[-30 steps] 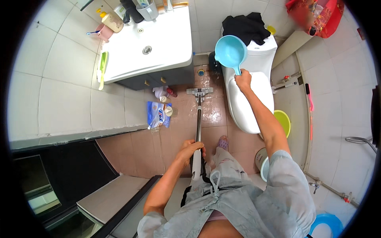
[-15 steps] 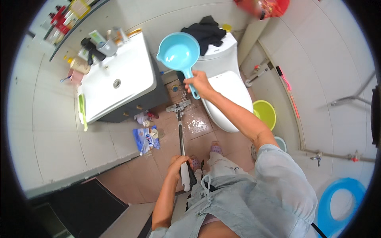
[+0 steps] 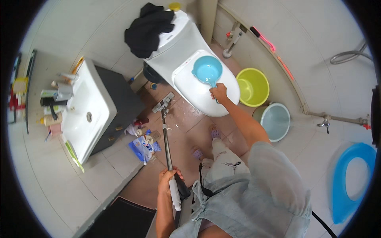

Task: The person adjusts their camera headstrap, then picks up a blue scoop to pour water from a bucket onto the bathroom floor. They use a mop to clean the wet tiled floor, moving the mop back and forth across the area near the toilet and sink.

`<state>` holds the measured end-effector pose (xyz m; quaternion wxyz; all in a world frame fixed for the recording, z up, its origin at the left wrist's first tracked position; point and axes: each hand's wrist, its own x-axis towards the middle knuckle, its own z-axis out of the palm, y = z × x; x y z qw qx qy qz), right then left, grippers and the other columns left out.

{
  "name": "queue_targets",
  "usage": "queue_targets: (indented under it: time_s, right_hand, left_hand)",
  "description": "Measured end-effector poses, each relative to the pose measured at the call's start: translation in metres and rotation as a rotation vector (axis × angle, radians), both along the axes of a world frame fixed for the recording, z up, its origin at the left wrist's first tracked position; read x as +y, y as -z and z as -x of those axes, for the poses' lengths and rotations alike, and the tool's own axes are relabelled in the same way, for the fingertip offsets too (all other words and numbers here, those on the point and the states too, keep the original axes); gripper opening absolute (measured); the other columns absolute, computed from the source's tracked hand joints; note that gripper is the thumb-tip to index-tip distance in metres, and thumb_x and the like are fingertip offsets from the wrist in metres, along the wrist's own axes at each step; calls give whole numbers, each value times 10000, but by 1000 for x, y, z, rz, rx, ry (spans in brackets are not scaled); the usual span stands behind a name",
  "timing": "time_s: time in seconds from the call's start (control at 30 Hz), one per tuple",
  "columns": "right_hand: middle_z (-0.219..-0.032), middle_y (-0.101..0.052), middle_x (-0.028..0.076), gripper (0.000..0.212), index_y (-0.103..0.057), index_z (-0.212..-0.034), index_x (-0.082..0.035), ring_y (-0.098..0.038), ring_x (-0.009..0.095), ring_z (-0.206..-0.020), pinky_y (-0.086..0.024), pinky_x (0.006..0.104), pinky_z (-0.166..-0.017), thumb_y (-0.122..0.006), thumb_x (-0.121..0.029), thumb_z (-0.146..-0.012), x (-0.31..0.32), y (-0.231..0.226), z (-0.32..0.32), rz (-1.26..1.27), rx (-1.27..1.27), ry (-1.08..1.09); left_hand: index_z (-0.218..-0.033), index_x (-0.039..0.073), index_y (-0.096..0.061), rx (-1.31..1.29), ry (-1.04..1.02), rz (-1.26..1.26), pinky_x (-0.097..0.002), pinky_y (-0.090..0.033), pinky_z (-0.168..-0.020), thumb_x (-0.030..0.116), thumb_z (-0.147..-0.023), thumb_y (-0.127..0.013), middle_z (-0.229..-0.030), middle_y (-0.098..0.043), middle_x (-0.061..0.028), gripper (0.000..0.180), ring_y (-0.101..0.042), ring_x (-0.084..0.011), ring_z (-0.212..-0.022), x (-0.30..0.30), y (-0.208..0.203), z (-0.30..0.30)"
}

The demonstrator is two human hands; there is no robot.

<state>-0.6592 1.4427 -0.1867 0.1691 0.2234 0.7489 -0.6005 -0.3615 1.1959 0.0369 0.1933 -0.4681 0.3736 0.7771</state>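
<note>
My right hand (image 3: 219, 92) is closed round the handle of a light-blue water dipper (image 3: 207, 68). The dipper's bowl faces up, over the closed white lid of the toilet (image 3: 206, 107). Low in the middle, my left hand (image 3: 168, 179) grips a long mop (image 3: 166, 144) by its metal pole, just above a white and black grip section. Its flat grey head (image 3: 163, 102) rests on the wet pinkish floor tiles (image 3: 186, 119), between the sink cabinet and the toilet.
Right of the toilet stand a yellow-green bucket (image 3: 253, 88) and a pale-blue bucket (image 3: 275, 122). A white sink (image 3: 85, 115) is at left, with a blue-white pouch (image 3: 139, 149) and bottles on the floor below. Black cloth (image 3: 147, 31) drapes the toilet tank.
My view has turned right. The dipper has moved from beside the toilet tank to over the lid. My left hand keeps its grip on the mop.
</note>
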Motion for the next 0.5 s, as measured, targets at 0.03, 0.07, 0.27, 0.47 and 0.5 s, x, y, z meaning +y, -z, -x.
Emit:
queue_targets:
  time_s: [0.03, 0.07, 0.27, 0.47, 0.5]
  right_hand:
    - [-552, -575, 133, 110, -566, -663, 72, -562, 175, -430, -474, 300, -384, -598, -33, -650, 1, 10, 7, 24, 5, 26]
    - [-553, -575, 134, 110, -567, -662, 70, -562, 172, -430, -475, 300, -385, -597, -35, -652, 0, 19, 11, 51, 9, 52]
    - [-682, -624, 152, 235, -590, -811, 60, -618, 211, -547, -508, 336, -479, -650, -146, -716, 2, 49, 30, 75, -45, -101]
    - [-916, -631, 107, 296, -581, -1072, 8, -602, 215, -821, -475, 328, -748, -560, -192, -855, 96, 66, -47, -205, 378, 109]
    - [-883, -623, 55, 262, -591, -1056, -2, -585, 150, -759, -479, 291, -695, -568, -166, -853, 142, 68, -79, -157, 251, 225]
  left_hand:
    - [-905, -25, -519, -2, -3, 7, -357, -521, -533, 45, -737, -565, -703, -577, -145, 188, -594, -246, -577, 2, 3, -1]
    - [-904, -24, -523, -3, 15, 31, -359, -521, -532, 45, -734, -565, -704, -577, -146, 188, -594, -248, -576, 4, 2, 0]
    - [-894, -24, -536, -37, 93, 104, -383, -517, -521, 59, -717, -560, -703, -567, -149, 197, -587, -259, -594, 21, -6, 18]
    - [-914, 30, -527, 3, 243, 71, -373, -487, -538, 139, -745, -565, -712, -553, -104, 204, -569, -241, -623, 16, 5, 18]
    - [-920, 37, -522, -8, 215, 59, -377, -489, -556, 160, -754, -562, -722, -553, -97, 211, -567, -236, -635, 14, 8, 16]
